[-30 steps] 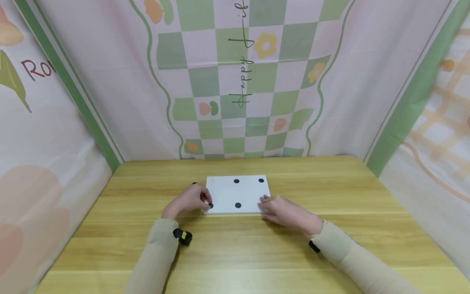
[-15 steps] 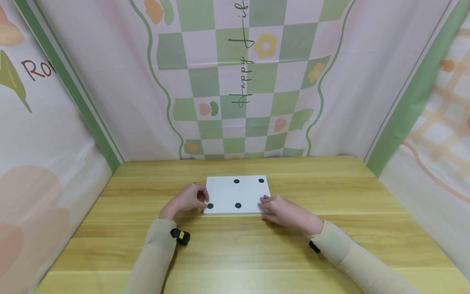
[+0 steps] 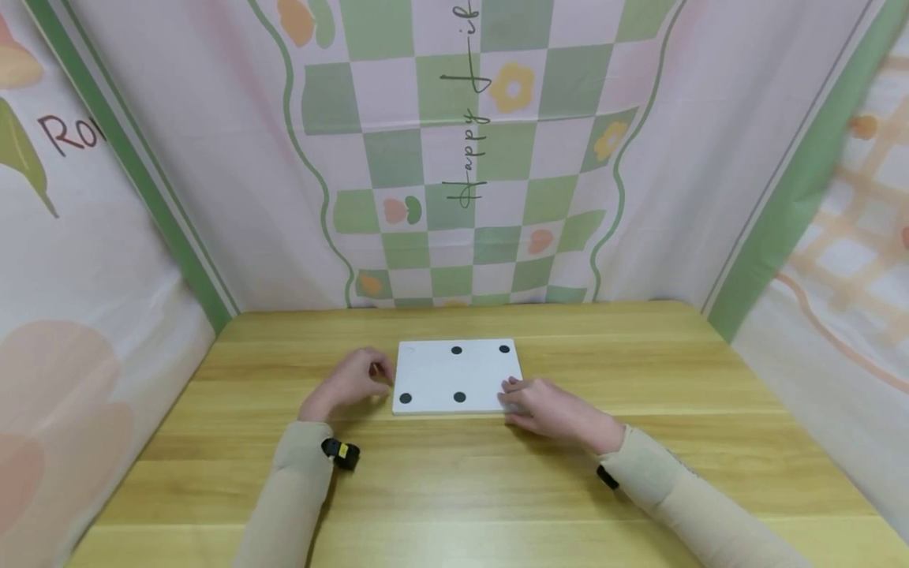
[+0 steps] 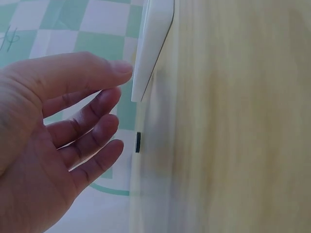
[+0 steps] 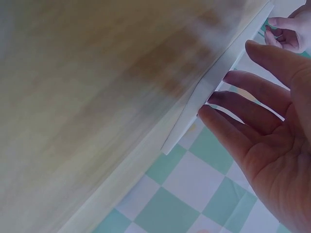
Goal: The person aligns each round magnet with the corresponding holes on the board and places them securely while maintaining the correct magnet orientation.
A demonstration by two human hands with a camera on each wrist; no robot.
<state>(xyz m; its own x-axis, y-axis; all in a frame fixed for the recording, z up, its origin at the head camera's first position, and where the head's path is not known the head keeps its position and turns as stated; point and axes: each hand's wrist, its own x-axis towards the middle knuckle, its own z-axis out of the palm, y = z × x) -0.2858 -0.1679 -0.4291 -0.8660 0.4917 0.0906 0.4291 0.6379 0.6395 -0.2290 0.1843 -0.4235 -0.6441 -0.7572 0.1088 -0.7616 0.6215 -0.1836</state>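
Observation:
A thin white rectangular board [image 3: 433, 371] lies flat on the table, bearing several round black dots [image 3: 459, 397]. Its back left corner shows only a faint ring. My left hand [image 3: 351, 379] is just off the board's left end, fingers loosely bent and holding nothing. In the left wrist view, a small flat black disc [image 4: 138, 142] lies on the table beyond those fingertips; the hand hides it from the head camera. At the board's right end, the fingertips of my right hand [image 3: 550, 406] touch its top. The front right corner is covered by that hand.
The wooden table [image 3: 454, 489] stretches around the board on every side. A checked green and white cloth [image 3: 454, 158] hangs at the table's back edge, with printed cloths at left and right. A black wrist camera [image 3: 341, 454] sits on the left sleeve.
My left hand has drawn back leftward from the front left dot, uncovering it, and now hides the loose disc behind it. The right hand and the board hold their places.

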